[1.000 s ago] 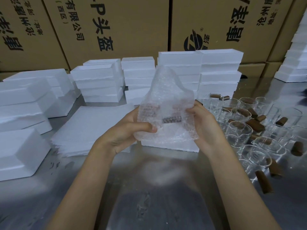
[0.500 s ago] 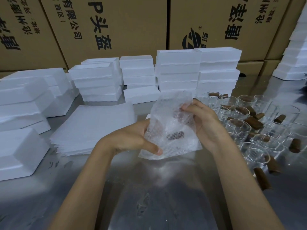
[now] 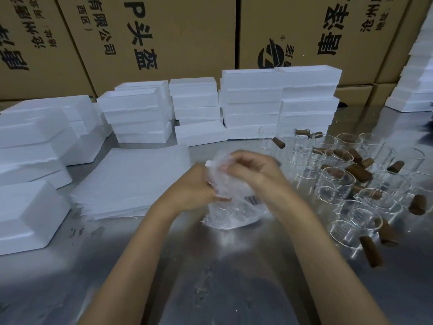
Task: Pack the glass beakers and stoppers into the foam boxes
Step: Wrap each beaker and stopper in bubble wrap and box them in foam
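Note:
A bubble-wrap bundle with a glass beaker inside rests on the steel table at the centre. My left hand grips its left side, and my right hand curls over the top, pinching the wrap down. Several bare glass beakers stand to the right, with brown stoppers scattered among and inside them. White foam boxes are stacked along the back and at the left. The beaker in the wrap shows only as faint printed marks.
A pile of flat bubble-wrap sheets lies left of my hands. Large cardboard cartons form a wall behind the table. More foam boxes rise at the far right. Bare steel table lies in front of me.
The bundle has come down from chest height to the table. Its tall loose flap has been folded down, and my right hand has moved over the top of it.

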